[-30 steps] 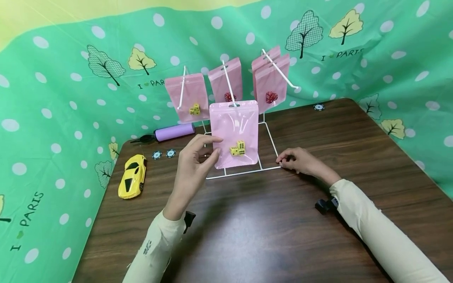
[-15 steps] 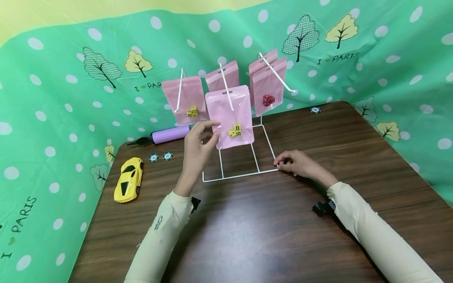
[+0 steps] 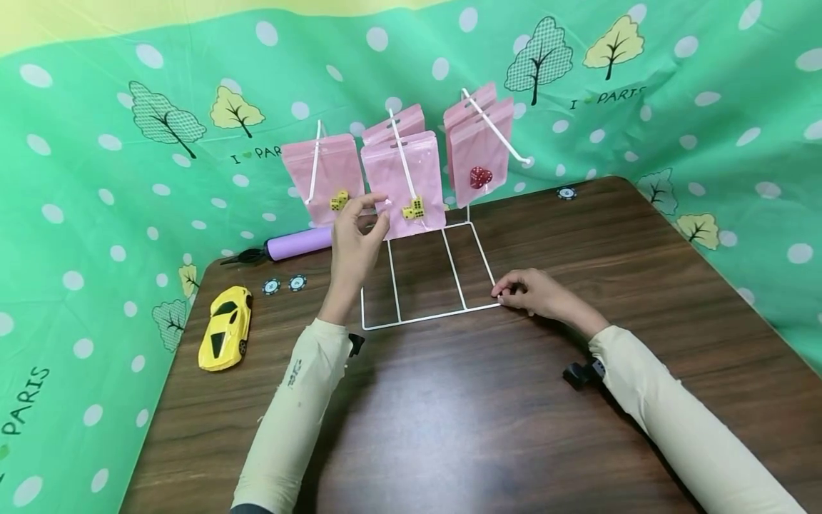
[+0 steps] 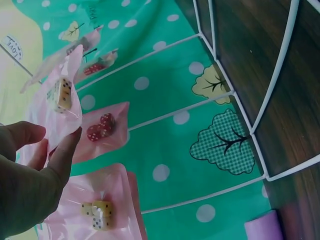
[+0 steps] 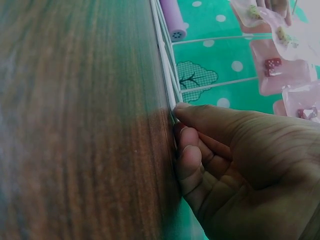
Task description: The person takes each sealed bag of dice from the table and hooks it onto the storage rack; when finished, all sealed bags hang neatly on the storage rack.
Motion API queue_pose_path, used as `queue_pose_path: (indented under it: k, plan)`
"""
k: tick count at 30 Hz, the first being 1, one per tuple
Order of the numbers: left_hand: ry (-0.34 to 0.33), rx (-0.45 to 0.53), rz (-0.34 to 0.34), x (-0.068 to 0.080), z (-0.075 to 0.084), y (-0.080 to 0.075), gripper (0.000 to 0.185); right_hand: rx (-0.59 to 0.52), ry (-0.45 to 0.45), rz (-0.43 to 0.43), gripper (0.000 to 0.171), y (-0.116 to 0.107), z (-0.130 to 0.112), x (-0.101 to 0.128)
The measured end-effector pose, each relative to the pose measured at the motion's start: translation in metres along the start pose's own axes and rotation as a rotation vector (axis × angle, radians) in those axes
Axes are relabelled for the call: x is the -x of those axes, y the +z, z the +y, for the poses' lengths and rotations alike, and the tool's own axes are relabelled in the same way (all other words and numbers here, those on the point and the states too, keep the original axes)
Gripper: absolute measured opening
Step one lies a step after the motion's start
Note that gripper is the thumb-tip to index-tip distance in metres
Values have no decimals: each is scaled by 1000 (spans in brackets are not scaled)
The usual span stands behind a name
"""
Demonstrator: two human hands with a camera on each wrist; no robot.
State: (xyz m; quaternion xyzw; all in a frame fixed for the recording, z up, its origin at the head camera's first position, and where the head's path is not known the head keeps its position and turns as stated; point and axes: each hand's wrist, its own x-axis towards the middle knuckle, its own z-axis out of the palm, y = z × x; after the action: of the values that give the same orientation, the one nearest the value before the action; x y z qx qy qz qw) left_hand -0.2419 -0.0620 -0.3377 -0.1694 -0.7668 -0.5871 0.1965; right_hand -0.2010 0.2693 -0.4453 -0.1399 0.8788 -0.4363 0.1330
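Note:
My left hand point(image 3: 356, 235) pinches the left edge of a pink zip pouch point(image 3: 424, 168) holding yellow dice point(image 3: 414, 208). The middle hook point(image 3: 404, 168) of a white wire display rack passes through the slot at the pouch's top. In the left wrist view, thumb and fingers close on the pouch's lower edge, and a pouch with red dice point(image 4: 101, 127) hangs behind it. My right hand point(image 3: 539, 294) grips the front right corner of the rack's base point(image 3: 430, 316), which lies on the table; the right wrist view shows the thumb on the wire.
A pouch with yellow dice point(image 3: 327, 171) hangs on the left hook; pouches with red dice point(image 3: 480, 177) hang on the right. Left on the table point(image 3: 449, 414) are a yellow toy car point(image 3: 226, 328), a purple hand pump point(image 3: 298, 245) and poker chips point(image 3: 297, 283). Another chip point(image 3: 566, 193) lies back right.
My left hand has lifted the pouch and slid it back along the middle hook, toward the pouch behind. My right hand stays at the base corner. The head view has shifted slightly.

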Motion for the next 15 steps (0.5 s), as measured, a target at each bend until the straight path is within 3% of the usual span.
queue_pose_path:
  k: [4,8,11,15]
  plan:
    - [-21,-9,-6,1,-2,-2,30,-4,-4,-7,16,0,-1,1]
    - [-51,-92,-51,13,-9,-8,30,-3,-7,-9,16,-1,0,1]
    - [-57,-210,-134,30,-19,-18,28,2,-1,-8,17,-1,1,1]
    - [-85,-387,-293,58,-34,-38,26,19,11,-2,20,-1,5,-2]
